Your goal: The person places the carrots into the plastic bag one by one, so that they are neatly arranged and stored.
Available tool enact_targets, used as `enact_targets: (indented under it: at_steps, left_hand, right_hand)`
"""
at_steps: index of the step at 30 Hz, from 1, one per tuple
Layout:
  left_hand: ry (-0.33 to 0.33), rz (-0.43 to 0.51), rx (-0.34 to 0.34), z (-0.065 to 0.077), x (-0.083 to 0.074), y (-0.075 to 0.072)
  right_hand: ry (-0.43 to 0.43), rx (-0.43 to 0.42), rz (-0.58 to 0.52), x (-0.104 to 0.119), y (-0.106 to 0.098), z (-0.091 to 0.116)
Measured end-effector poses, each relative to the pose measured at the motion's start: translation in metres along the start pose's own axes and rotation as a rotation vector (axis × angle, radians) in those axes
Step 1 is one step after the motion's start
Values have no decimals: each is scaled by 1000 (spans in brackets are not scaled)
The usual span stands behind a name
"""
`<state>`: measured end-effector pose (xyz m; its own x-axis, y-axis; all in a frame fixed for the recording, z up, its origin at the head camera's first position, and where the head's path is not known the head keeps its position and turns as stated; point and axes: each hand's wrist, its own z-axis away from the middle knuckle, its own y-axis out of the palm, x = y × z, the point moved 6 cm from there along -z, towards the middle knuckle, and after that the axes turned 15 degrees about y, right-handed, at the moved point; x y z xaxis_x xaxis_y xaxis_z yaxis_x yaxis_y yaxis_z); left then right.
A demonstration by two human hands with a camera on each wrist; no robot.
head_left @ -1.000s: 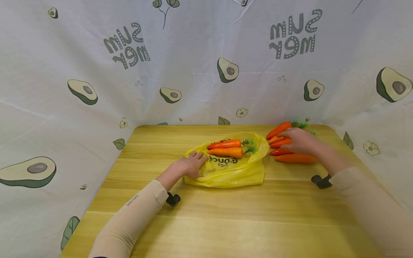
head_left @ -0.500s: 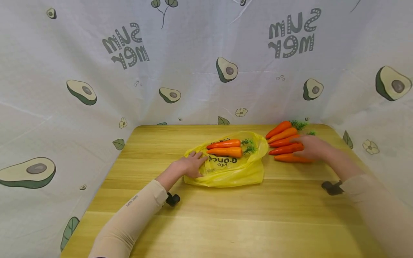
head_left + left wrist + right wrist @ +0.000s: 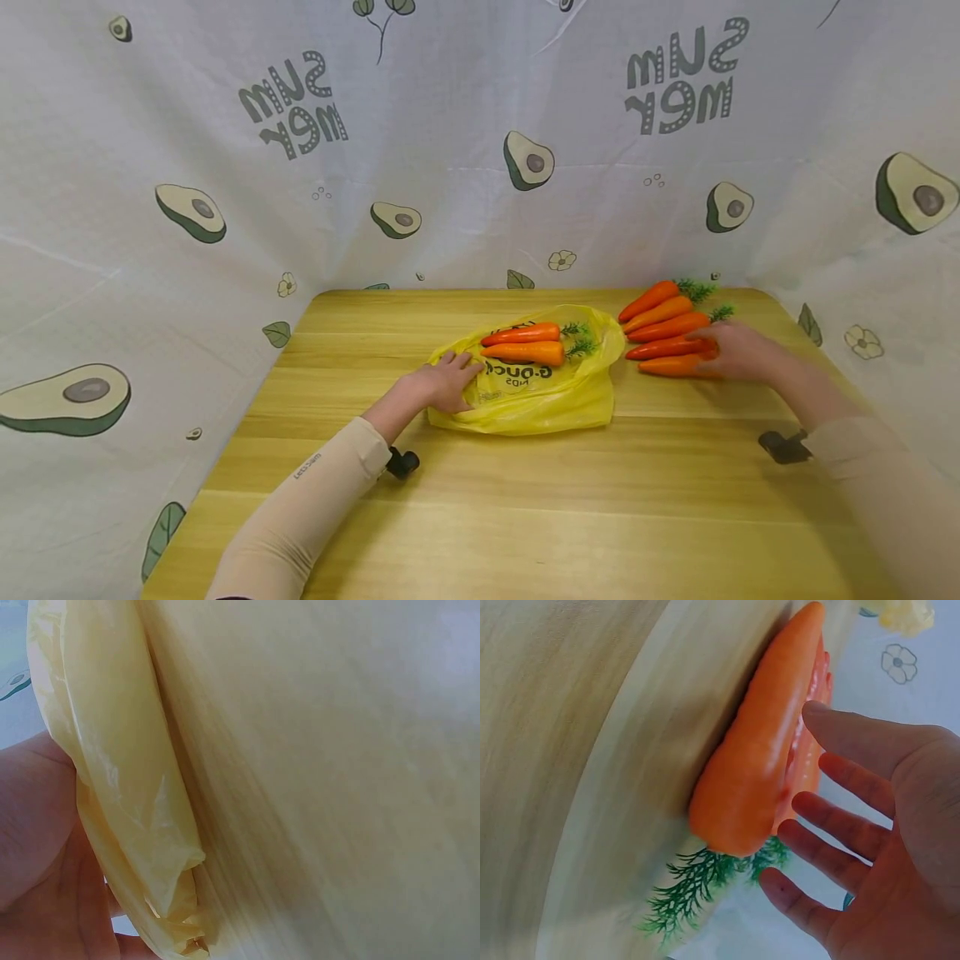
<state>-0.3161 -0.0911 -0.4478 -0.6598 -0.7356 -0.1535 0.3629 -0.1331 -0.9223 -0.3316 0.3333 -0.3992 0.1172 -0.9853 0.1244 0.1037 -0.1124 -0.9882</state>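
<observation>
My left hand (image 3: pixel 444 385) rests on the left edge of a yellow plastic bag (image 3: pixel 543 408), its fingers spread. In the left wrist view, folds of the bag (image 3: pixel 127 765) hide most of those fingers. Two carrots (image 3: pixel 525 353) with green tops lie side by side on the bag. My right hand (image 3: pixel 738 354) hovers at the thick end of the nearest carrot (image 3: pixel 667 367) in a group at the right. The right wrist view shows my right hand (image 3: pixel 870 847) with thumb and fingers apart beside the orange carrot (image 3: pixel 757 742), nothing gripped.
Several more carrots (image 3: pixel 654 315) lie in a fanned row at the back right of the wooden table (image 3: pixel 510 508). A white curtain (image 3: pixel 450 125) with avocado prints hangs behind the table. A black wrist camera (image 3: pixel 783 447) sits under the right forearm.
My right hand has drawn back from over the middle of the carrot row to the right and nearer, towards the closest carrot. The left hand and the bag stay put.
</observation>
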Motion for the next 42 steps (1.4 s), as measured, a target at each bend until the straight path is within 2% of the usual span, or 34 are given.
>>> enact_targets:
  at_steps: [19,27,31,42]
  left_hand:
    - [-10,2,-7,-2,1,2]
    - [-9,1,-2,-1,1,2]
    - [-12,-2,-3,0,1,1]
    - [-7,-12,-5,1,-1,0]
  right_hand:
    - [15,-29,33,-9,9,7]
    - [32,5,49,-10,16,10]
    - [23,12,54,-9,17,12]
    - [-28,-35,92,-6,20,11]
